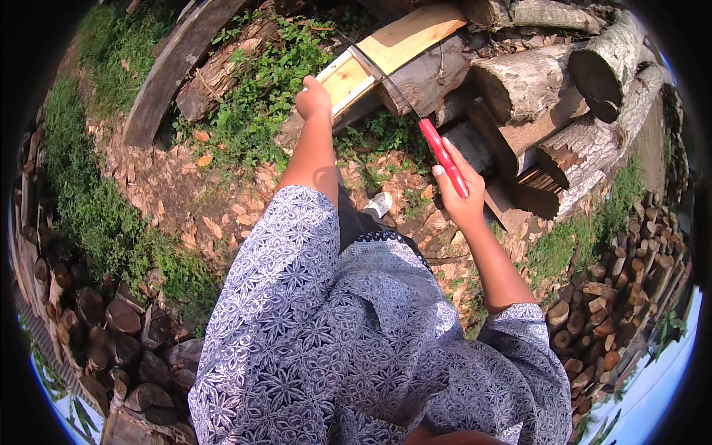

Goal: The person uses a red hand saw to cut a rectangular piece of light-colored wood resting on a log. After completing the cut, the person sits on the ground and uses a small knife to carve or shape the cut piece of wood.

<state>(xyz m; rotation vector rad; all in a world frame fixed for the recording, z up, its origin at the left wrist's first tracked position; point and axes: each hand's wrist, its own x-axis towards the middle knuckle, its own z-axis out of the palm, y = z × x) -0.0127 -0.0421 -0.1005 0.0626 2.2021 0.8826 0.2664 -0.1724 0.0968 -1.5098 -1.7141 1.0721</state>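
My right hand (461,187) is closed round the red handle of a hand saw (443,156). The saw's thin dark blade (397,90) runs away to the upper left, seen almost edge-on, so its teeth do not show. It crosses the pale wood where a channel-shaped wooden piece (345,78) with raised side strips meets a longer flat plank (415,31). At the near left end of the channel piece, my left hand (314,99) grips its edge with curled fingers. Both wooden pieces rest on a thick log (423,78).
Several cut logs (530,81) are piled at the right. A weathered beam (174,70) slants at the upper left beside green weeds (256,96). Dry leaves cover the ground, where my white shoe (380,204) shows. Stacked firewood (615,289) stands lower right.
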